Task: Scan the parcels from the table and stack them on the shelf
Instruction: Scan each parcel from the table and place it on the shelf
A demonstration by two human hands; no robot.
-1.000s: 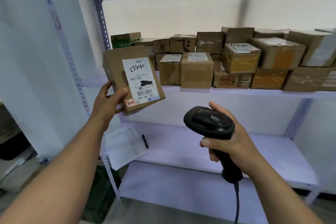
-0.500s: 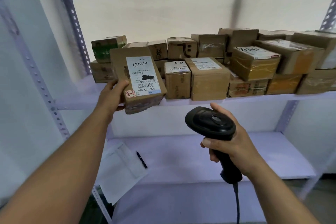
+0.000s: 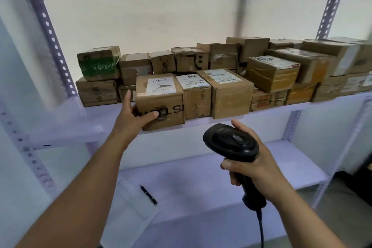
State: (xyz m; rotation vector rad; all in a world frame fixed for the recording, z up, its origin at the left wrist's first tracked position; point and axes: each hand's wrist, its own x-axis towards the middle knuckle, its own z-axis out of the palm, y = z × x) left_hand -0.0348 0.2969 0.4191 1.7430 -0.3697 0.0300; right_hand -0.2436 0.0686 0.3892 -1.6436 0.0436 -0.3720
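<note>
Grey perforated steel upright (image 3: 52, 40) at far left, carrying a pale, smooth shelf (image 3: 66, 127). On it, a green-taped box (image 3: 98, 64), creased, sits on a plain carton at the back left. One level down lie a paper sheet (image 3: 128, 201) and a black pen (image 3: 148, 194).

My left hand (image 3: 134, 118) grips the parcel (image 3: 161, 104) by its near-left corner. The thumb is flat across the front face, and the fingers run up the left side.

The parcel is on the shelf's front edge, just ahead and to the right of that hand. It is a brown corrugated box with matte, scuffed faces and black print on the front. A white label (image 3: 160, 85) with a barcode faces up. Its long axis seems to run front to back, into the shelf. The front face sticks out toward me more than the neighbouring parcel (image 3: 196, 98), which its right side touches. I can't tell if the base is fully down.

So the move left is probably a straight push away from me, and the left hand is the nearer one.

Further right and lower is the barcode scanner (image 3: 231, 143), glossy black plastic with a rounded head. My right hand (image 3: 255, 171) is wrapped round its handle, well apart from the parcel. The cable (image 3: 260, 227) hangs down.
</note>
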